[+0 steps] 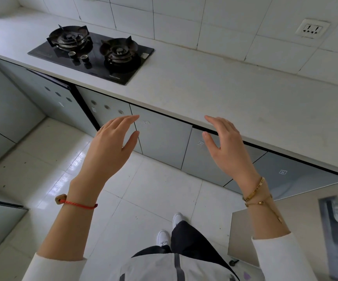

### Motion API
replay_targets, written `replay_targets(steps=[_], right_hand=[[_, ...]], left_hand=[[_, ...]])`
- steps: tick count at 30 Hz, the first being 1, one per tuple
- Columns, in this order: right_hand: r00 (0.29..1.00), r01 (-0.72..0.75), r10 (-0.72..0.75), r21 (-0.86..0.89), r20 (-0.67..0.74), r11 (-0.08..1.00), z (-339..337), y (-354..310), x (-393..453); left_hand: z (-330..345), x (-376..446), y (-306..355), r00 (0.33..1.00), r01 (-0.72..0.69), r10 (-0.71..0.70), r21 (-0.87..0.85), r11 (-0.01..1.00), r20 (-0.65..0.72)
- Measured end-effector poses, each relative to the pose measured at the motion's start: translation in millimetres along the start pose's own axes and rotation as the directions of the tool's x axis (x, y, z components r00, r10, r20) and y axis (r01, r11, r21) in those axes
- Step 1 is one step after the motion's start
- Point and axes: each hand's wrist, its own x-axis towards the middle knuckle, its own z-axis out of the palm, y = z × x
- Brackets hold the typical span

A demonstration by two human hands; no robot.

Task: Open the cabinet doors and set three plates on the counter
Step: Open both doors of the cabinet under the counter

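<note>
While facing a kitchen corner from above: pale tabletop (pixel 214 84) running across the upper half, white tiled wall (pixel 184 19) behind it. Below the tabletop's front edge, a row of grey-blue cabinet doors (pixel 162 136), all closed, flush with one another. No plates anywhere in view. Glossy white floor tiles (pixel 148 191) underneath, white shoes (pixel 169 228) near the bottom centre. At lower right, a pale box-like unit (pixel 285 224) standing on the floor. Set into the tabletop at left, a black two-burner gas hob (pixel 92 54) with two knobs between the burners. Raised in front of the doors, well apart from each other: left hand (pixel 109 147), fingers straight and relaxed, holding nothing, tips over the seam beside the middle door; right hand (pixel 225 145), fingers likewise extended and empty, tips just at the tabletop's front edge. Contact with door or edge impossible to tell. On the left wrist, a red cord bracelet (pixel 77 204); on the right, gold bracelets (pixel 255 191). High on the wall at right, a white socket (pixel 312 28).
</note>
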Motion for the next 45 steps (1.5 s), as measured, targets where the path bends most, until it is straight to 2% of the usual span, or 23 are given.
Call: replay_targets(steps=[18, 27, 33, 45], right_hand=[[0.998, 0.040, -0.041, 0.019, 0.055, 0.999, 6.4, 49.9, 83.9], [0.998, 0.027, -0.023, -0.071, 0.057, 0.997, 33.9, 77.6, 92.7], [0.999, 0.036, -0.033, -0.150, 0.023, 0.988, 89.8, 125.0, 90.8], [0.986, 0.102, -0.133, -0.268, -0.102, 0.958, 253.9, 244.7, 89.4]], left_hand=[[40.9, 73.6, 12.8, 0.998, 0.055, -0.055, 0.008, 0.998, 0.011], [75.7, 82.6, -5.2, 0.998, 0.026, -0.026, 0.007, 1.000, 0.053], [138.6, 79.7, -37.0, 0.998, -0.025, 0.023, 0.036, 0.999, 0.059], [333.6, 65.9, -124.5, 0.992, -0.125, 0.124, 0.134, 0.983, 0.011]])
